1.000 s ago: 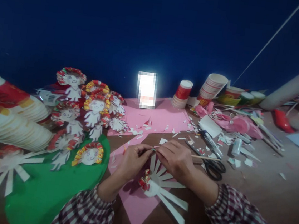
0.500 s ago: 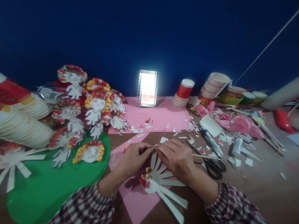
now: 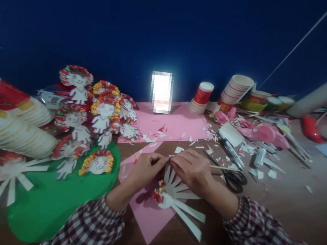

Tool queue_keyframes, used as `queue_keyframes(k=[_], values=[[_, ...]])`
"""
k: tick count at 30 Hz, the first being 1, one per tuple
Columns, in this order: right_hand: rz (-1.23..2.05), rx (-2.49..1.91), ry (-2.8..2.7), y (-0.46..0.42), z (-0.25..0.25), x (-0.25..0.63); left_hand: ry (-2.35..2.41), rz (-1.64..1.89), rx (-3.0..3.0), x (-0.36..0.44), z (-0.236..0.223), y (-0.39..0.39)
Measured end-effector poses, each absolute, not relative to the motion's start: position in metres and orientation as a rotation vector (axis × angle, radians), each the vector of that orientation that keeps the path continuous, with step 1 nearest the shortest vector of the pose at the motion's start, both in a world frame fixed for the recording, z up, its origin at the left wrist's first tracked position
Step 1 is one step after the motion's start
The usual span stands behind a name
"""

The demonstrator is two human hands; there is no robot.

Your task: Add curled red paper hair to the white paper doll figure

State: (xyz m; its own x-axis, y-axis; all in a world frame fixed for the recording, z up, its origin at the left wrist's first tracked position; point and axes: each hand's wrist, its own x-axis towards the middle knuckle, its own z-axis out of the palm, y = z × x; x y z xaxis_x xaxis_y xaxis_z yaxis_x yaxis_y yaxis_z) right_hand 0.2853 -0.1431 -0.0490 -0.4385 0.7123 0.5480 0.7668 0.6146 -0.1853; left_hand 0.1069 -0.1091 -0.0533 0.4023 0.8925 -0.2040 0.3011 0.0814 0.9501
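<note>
A paper cup cut into strips (image 3: 168, 201) lies splayed open below my hands, white side up. On its left edge, several strips are rolled into red and yellow curls (image 3: 158, 192); the others fan out straight. My left hand (image 3: 146, 172) is closed, thumb and forefinger pinching the far tip of one upright strip. Fingertips of my right hand (image 3: 193, 168) meet them there, also closed on that strip. The tip itself is mostly hidden by the fingers. A thin wooden stick (image 3: 226, 168) sticks out to the right from behind my right hand; whether it is held, I cannot tell.
Pink paper (image 3: 149, 227) lies under the cut cup, beside a green sheet (image 3: 53, 208) bearing paper dolls (image 3: 103, 117) with curled hair. Stacked paper cups (image 3: 26, 136) lean at the left. Black-handled scissors (image 3: 235, 181), a marker (image 3: 231, 152) and paper scraps are at the right.
The whole view has shifted slightly. Both hands stay together at the strip's tip, with my fingers moved a little.
</note>
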Motion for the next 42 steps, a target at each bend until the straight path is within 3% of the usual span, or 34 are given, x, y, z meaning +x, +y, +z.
queue_keyframes(k=[42], values=[[-0.041, -1.279, -2.231, -0.1423, -0.0555, 0.2841, 1.102, 0.734, 1.607, 0.1057, -0.0473, -0.109]])
